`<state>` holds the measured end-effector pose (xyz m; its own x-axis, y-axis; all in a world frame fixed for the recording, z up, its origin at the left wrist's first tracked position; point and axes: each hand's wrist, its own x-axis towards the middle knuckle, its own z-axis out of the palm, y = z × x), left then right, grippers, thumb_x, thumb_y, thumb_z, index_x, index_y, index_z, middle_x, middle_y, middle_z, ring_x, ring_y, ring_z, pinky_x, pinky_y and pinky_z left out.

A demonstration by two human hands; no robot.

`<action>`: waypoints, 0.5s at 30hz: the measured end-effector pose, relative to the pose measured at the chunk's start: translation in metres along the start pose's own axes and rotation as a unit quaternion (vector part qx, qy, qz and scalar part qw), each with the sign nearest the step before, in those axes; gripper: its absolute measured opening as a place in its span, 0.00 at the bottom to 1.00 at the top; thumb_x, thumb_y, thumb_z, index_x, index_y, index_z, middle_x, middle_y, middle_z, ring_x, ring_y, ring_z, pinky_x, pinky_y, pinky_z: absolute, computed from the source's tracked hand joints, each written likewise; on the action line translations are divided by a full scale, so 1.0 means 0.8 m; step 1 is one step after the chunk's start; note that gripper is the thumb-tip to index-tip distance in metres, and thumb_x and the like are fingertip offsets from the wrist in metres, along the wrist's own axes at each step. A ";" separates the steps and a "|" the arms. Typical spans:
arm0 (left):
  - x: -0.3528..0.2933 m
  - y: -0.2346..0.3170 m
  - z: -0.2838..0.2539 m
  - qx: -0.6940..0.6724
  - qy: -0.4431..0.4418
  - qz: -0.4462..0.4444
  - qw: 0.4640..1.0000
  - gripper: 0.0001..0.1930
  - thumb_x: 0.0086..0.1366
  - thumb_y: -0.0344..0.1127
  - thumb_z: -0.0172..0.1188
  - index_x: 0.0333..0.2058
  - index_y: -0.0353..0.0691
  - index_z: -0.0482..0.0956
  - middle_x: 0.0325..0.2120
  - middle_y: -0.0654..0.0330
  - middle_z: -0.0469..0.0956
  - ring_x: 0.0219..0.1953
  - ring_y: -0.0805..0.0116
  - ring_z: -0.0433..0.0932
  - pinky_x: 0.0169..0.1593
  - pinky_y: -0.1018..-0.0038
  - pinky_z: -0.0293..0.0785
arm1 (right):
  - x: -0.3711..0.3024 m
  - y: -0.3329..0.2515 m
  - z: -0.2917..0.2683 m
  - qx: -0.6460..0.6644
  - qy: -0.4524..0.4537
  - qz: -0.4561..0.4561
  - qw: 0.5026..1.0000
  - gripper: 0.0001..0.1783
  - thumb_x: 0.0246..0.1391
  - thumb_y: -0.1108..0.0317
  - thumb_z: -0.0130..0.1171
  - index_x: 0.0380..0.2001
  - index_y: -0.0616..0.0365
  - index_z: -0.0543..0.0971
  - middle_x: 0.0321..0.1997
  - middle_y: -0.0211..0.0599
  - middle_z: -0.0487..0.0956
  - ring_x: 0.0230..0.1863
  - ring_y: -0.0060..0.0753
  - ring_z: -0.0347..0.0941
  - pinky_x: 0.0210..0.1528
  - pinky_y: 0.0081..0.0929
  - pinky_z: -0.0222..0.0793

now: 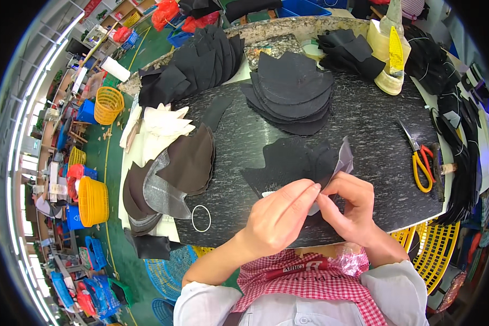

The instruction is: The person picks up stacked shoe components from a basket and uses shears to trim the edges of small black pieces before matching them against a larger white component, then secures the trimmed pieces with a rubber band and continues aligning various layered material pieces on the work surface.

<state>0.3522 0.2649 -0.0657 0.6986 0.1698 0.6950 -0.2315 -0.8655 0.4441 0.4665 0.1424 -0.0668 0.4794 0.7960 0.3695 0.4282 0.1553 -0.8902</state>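
Note:
A dark, irregularly cut fabric piece is held up near the front of the black work board. My left hand is closed in a pinch at its near edge, fingers extended together. My right hand pinches the same edge, its thumb and index finger almost touching the left fingertips. A shiny grey flap rises beside the right fingers; whether it is the piece's backing or a separate layer I cannot tell. A small white bit shows next to the left fingers.
Fanned black cut pieces lie ahead, with another black stack far left. Brown pieces, white pieces and a white ring are at left. Scissors with orange and red handles lie right, near a cream shoe-like form.

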 end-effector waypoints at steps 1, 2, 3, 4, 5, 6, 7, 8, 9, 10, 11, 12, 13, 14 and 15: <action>-0.001 0.000 -0.004 -0.077 -0.015 -0.085 0.993 0.08 0.54 0.20 0.58 0.35 0.29 0.77 0.32 0.50 0.78 0.32 0.64 0.79 0.35 0.74 0.77 | -0.002 0.004 0.001 0.026 0.000 0.010 1.000 0.02 0.44 0.77 0.57 0.25 0.64 0.77 0.24 0.37 0.77 0.27 0.28 0.76 0.29 0.22 0.69; -0.002 -0.001 -0.009 -0.153 -0.030 -0.169 0.973 0.06 0.57 0.21 0.56 0.35 0.29 0.77 0.32 0.51 0.78 0.33 0.66 0.79 0.37 0.74 0.76 | -0.003 0.007 0.002 0.052 0.000 0.021 0.998 0.02 0.44 0.77 0.57 0.24 0.64 0.77 0.25 0.37 0.78 0.28 0.28 0.76 0.30 0.22 0.69; -0.009 -0.007 -0.007 -0.332 0.007 -0.303 0.893 0.07 0.62 0.25 0.53 0.37 0.30 0.75 0.35 0.52 0.77 0.37 0.66 0.78 0.42 0.73 0.75 | -0.006 0.009 0.003 0.149 0.006 0.067 0.987 0.02 0.44 0.77 0.56 0.24 0.63 0.78 0.26 0.36 0.78 0.29 0.26 0.76 0.32 0.22 0.69; -0.013 -0.012 -0.005 -0.494 0.044 -0.420 0.760 0.09 0.66 0.29 0.49 0.40 0.30 0.73 0.38 0.52 0.77 0.40 0.66 0.78 0.47 0.72 0.73 | -0.007 0.013 0.004 0.147 0.004 0.068 0.987 0.02 0.44 0.77 0.56 0.24 0.63 0.78 0.26 0.36 0.78 0.29 0.26 0.76 0.32 0.22 0.69; -0.014 -0.011 -0.001 -0.522 0.056 -0.400 0.751 0.11 0.66 0.28 0.49 0.45 0.30 0.70 0.42 0.50 0.75 0.43 0.65 0.76 0.50 0.70 0.72 | -0.008 0.017 0.005 0.164 0.006 0.081 0.983 0.02 0.44 0.77 0.56 0.24 0.63 0.78 0.26 0.36 0.78 0.30 0.25 0.75 0.32 0.22 0.69; -0.011 -0.007 0.003 -0.550 0.069 -0.381 0.740 0.14 0.66 0.27 0.48 0.50 0.30 0.67 0.45 0.48 0.74 0.46 0.64 0.75 0.53 0.69 0.70 | -0.008 0.019 0.006 0.182 0.006 0.095 0.979 0.02 0.43 0.78 0.56 0.24 0.63 0.77 0.26 0.35 0.79 0.30 0.25 0.75 0.33 0.22 0.69; -0.006 0.007 0.004 -0.545 0.043 -0.379 0.747 0.19 0.66 0.27 0.47 0.54 0.31 0.61 0.48 0.46 0.72 0.49 0.62 0.73 0.54 0.68 0.68 | -0.008 0.014 0.008 0.110 0.001 0.091 0.990 0.03 0.43 0.78 0.55 0.24 0.62 0.78 0.27 0.35 0.79 0.30 0.24 0.75 0.33 0.22 0.69; -0.003 0.018 0.004 -0.540 0.017 -0.376 0.753 0.23 0.66 0.28 0.46 0.59 0.31 0.55 0.50 0.44 0.70 0.51 0.61 0.72 0.56 0.66 0.66 | -0.007 0.012 0.009 0.110 -0.002 0.091 0.990 0.03 0.43 0.78 0.55 0.24 0.62 0.78 0.27 0.35 0.79 0.30 0.24 0.75 0.33 0.22 0.69; -0.006 0.009 0.005 -0.437 -0.044 -0.315 0.842 0.28 0.68 0.31 0.46 0.64 0.37 0.48 0.52 0.49 0.70 0.50 0.66 0.73 0.55 0.71 0.66 | -0.006 0.010 0.010 0.122 0.004 0.079 0.989 0.03 0.44 0.78 0.54 0.23 0.63 0.77 0.27 0.36 0.79 0.30 0.25 0.75 0.34 0.22 0.69; -0.006 0.002 0.003 -0.436 -0.040 -0.315 0.842 0.28 0.68 0.31 0.46 0.64 0.37 0.48 0.52 0.49 0.70 0.50 0.66 0.73 0.55 0.71 0.66 | -0.004 0.011 0.008 0.132 0.009 0.065 0.989 0.03 0.44 0.78 0.53 0.23 0.63 0.76 0.28 0.37 0.79 0.30 0.26 0.76 0.35 0.22 0.70; -0.004 -0.004 -0.001 -0.460 -0.034 -0.326 0.825 0.28 0.68 0.32 0.44 0.63 0.35 0.47 0.52 0.45 0.69 0.51 0.61 0.72 0.55 0.67 0.66 | -0.009 0.011 0.008 0.308 0.035 0.157 0.938 0.04 0.46 0.77 0.50 0.23 0.64 0.74 0.27 0.38 0.79 0.30 0.28 0.76 0.36 0.24 0.71; -0.003 -0.009 -0.004 -0.484 -0.029 -0.338 0.807 0.28 0.68 0.32 0.43 0.63 0.33 0.46 0.51 0.41 0.69 0.52 0.55 0.72 0.56 0.64 0.67 | -0.009 0.020 -0.001 0.378 0.026 0.152 0.913 0.04 0.48 0.76 0.48 0.23 0.63 0.72 0.27 0.39 0.78 0.30 0.28 0.76 0.35 0.25 0.72; -0.004 -0.013 -0.006 -0.535 0.019 -0.346 0.771 0.28 0.68 0.32 0.43 0.63 0.32 0.47 0.51 0.39 0.69 0.51 0.51 0.73 0.54 0.62 0.69 | -0.008 0.021 -0.005 0.412 0.064 0.153 0.896 0.05 0.49 0.75 0.47 0.22 0.63 0.72 0.27 0.39 0.78 0.30 0.28 0.76 0.35 0.25 0.72; -0.002 -0.018 -0.013 -0.507 0.020 -0.346 0.789 0.27 0.68 0.33 0.43 0.63 0.32 0.47 0.51 0.38 0.69 0.49 0.48 0.74 0.53 0.59 0.70 | -0.007 0.020 -0.009 0.445 0.103 0.153 0.876 0.06 0.49 0.74 0.46 0.22 0.63 0.71 0.27 0.40 0.78 0.30 0.28 0.76 0.35 0.25 0.72; 0.001 -0.017 -0.018 -0.512 0.009 -0.347 0.786 0.29 0.68 0.34 0.44 0.63 0.32 0.46 0.51 0.38 0.68 0.50 0.48 0.73 0.54 0.60 0.68 | -0.003 0.019 -0.012 0.436 0.103 0.129 0.885 0.05 0.48 0.76 0.48 0.21 0.63 0.71 0.26 0.38 0.78 0.29 0.28 0.76 0.35 0.24 0.71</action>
<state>0.3461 0.2837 -0.0633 0.8897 0.4478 0.0884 -0.2288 0.2700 0.9353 0.4791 0.1371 -0.0785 0.6427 0.7614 0.0851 -0.4257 0.4473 -0.7866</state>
